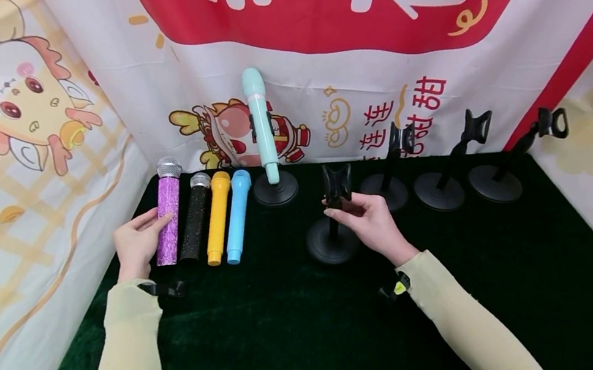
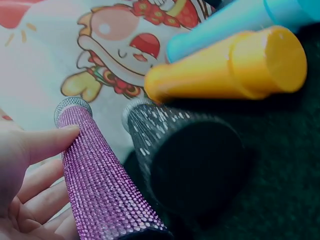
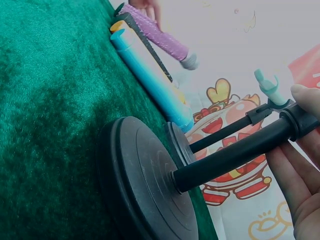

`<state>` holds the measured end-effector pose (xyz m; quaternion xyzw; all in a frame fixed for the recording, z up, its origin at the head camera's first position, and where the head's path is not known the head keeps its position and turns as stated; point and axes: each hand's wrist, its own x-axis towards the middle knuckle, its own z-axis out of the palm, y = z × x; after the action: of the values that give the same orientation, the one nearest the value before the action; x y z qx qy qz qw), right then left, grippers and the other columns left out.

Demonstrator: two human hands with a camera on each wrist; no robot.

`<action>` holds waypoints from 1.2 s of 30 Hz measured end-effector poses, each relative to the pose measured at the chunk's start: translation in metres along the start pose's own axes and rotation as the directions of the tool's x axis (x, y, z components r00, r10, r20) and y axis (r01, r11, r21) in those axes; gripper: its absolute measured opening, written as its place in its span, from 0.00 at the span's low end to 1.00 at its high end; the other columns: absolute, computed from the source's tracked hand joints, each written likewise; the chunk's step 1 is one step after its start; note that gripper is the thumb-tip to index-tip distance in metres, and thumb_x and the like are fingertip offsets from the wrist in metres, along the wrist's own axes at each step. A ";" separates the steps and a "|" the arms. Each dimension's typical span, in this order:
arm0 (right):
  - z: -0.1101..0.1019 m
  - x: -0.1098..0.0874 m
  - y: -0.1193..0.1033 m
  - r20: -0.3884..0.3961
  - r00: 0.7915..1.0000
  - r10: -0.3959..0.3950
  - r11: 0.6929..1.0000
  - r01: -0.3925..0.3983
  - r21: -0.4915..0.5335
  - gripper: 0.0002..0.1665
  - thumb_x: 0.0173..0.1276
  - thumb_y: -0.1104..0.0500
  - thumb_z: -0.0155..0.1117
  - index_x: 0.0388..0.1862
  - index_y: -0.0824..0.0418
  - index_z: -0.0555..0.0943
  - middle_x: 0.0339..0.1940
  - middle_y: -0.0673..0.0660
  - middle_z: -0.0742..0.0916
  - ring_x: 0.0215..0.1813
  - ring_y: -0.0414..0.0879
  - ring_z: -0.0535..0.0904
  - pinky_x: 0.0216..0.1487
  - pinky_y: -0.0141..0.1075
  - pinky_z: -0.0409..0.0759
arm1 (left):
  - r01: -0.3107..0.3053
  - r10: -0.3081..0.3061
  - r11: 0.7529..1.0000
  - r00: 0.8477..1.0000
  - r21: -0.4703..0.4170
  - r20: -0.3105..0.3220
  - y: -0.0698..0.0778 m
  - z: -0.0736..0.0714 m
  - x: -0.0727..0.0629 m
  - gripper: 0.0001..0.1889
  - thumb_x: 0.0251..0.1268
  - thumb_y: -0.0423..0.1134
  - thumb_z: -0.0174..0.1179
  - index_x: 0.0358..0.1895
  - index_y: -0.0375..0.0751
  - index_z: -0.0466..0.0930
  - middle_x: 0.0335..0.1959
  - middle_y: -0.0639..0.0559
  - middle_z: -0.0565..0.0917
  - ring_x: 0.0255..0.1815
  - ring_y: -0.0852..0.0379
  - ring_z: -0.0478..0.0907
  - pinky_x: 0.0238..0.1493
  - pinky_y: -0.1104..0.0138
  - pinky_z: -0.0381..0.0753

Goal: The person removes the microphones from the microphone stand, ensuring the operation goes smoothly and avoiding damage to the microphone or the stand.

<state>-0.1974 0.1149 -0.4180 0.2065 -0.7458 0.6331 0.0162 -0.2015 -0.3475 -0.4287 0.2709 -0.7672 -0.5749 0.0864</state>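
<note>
My left hand [image 1: 137, 244] holds a glittery purple microphone [image 1: 168, 219] between thumb and fingers at the left end of a row. Beside it lie a black sparkly microphone [image 1: 195, 219], a yellow microphone [image 1: 218, 219] and a light blue one [image 1: 238, 217]. With thumb and fingers, my right hand [image 1: 370, 222] grips the post of a black microphone stand [image 1: 333, 242] just below its clip. That stand's round base is near the cloth; whether it touches is unclear. In the right wrist view, its post [image 3: 235, 155] runs up into the fingers.
A mint-green microphone [image 1: 263, 130] sits tilted in a stand at the back. Three more black stands, a left one [image 1: 384, 191], a middle one [image 1: 438, 191] and a right one [image 1: 495, 183], stand at the right. Dark green cloth [image 1: 270, 336] covers the table; printed curtains [image 1: 285, 44] enclose it.
</note>
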 end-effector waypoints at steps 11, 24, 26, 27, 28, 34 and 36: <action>0.002 -0.007 -0.028 0.000 1.000 -0.002 1.000 0.002 0.003 0.16 0.71 0.62 0.70 0.54 0.70 0.85 0.52 0.64 0.88 0.53 0.50 0.86 0.57 0.41 0.82 | -0.011 0.008 0.985 1.000 0.170 0.018 -0.016 0.005 0.009 0.35 0.59 0.60 0.73 0.66 0.46 0.81 0.66 0.47 0.79 0.67 0.54 0.72 0.67 0.62 0.70; 0.002 -0.006 -0.031 -0.010 1.000 0.002 1.000 -0.002 -0.002 0.15 0.71 0.63 0.70 0.54 0.68 0.86 0.50 0.60 0.89 0.52 0.49 0.86 0.55 0.40 0.83 | -0.015 0.009 0.978 1.000 0.206 0.030 -0.023 0.003 0.016 0.36 0.58 0.62 0.72 0.67 0.46 0.81 0.70 0.46 0.75 0.71 0.51 0.67 0.69 0.57 0.67; 0.002 -0.006 -0.031 -0.012 1.000 0.002 1.000 -0.003 -0.006 0.15 0.71 0.63 0.70 0.54 0.68 0.86 0.50 0.60 0.89 0.52 0.49 0.86 0.55 0.40 0.83 | -0.021 0.014 0.978 0.999 0.208 0.035 -0.024 0.003 0.017 0.37 0.57 0.62 0.72 0.67 0.46 0.81 0.69 0.47 0.76 0.70 0.51 0.68 0.67 0.58 0.69; 0.002 -0.006 -0.031 -0.012 1.000 0.001 1.000 -0.001 -0.005 0.15 0.71 0.63 0.70 0.54 0.68 0.86 0.51 0.61 0.89 0.52 0.49 0.86 0.56 0.40 0.83 | -0.022 0.014 0.978 0.999 0.208 0.038 -0.024 0.003 0.017 0.37 0.57 0.63 0.72 0.67 0.46 0.80 0.68 0.47 0.78 0.69 0.51 0.69 0.66 0.59 0.71; 0.002 -0.006 -0.031 -0.010 1.000 0.002 1.000 -0.002 -0.005 0.16 0.71 0.63 0.70 0.54 0.69 0.86 0.51 0.61 0.89 0.53 0.49 0.86 0.56 0.40 0.83 | -0.022 0.014 0.978 0.999 0.208 0.041 -0.025 0.003 0.017 0.38 0.57 0.63 0.72 0.67 0.47 0.80 0.67 0.47 0.78 0.68 0.52 0.71 0.64 0.60 0.73; 0.003 -0.006 -0.030 -0.007 1.000 0.013 1.000 -0.013 -0.016 0.16 0.71 0.63 0.70 0.54 0.69 0.86 0.51 0.62 0.88 0.53 0.49 0.86 0.56 0.40 0.82 | -0.052 0.045 0.985 0.998 0.163 0.045 -0.026 0.002 0.014 0.40 0.57 0.58 0.74 0.71 0.46 0.76 0.62 0.45 0.81 0.61 0.57 0.78 0.63 0.64 0.75; 0.002 -0.004 -0.024 -0.009 1.000 0.017 1.000 -0.017 -0.016 0.16 0.71 0.62 0.70 0.55 0.68 0.86 0.52 0.62 0.88 0.53 0.49 0.86 0.56 0.40 0.82 | -0.069 0.067 0.990 0.998 0.125 0.018 -0.022 0.002 0.012 0.40 0.57 0.56 0.75 0.72 0.46 0.75 0.63 0.45 0.81 0.62 0.57 0.78 0.65 0.65 0.73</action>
<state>-0.1849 0.1112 -0.3975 0.1974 -0.7526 0.6280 0.0159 -0.2050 -0.3563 -0.4523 0.2456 -0.8113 -0.5240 0.0832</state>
